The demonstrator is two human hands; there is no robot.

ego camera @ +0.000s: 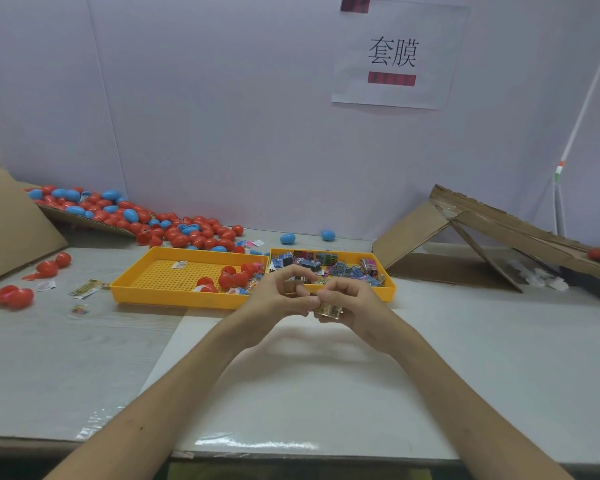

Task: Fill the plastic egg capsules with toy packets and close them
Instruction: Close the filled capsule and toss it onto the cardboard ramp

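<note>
Packing workshop (egg capsules [180,241], yellow trays [173,301])

- The single view comes from a camera worn on the person's head, looking forward and down across the grey table [83,358]
- It is wide-angle: both forearms enter from the bottom edge, and the left hand [277,296] and right hand [354,301] meet near the frame's centre, close to the lens
- Just beyond the hands lie the left yellow tray [173,299] and right yellow tray [388,294]; the white wall [222,116] with its paper sign [395,53] faces the camera, filling the upper half
</note>
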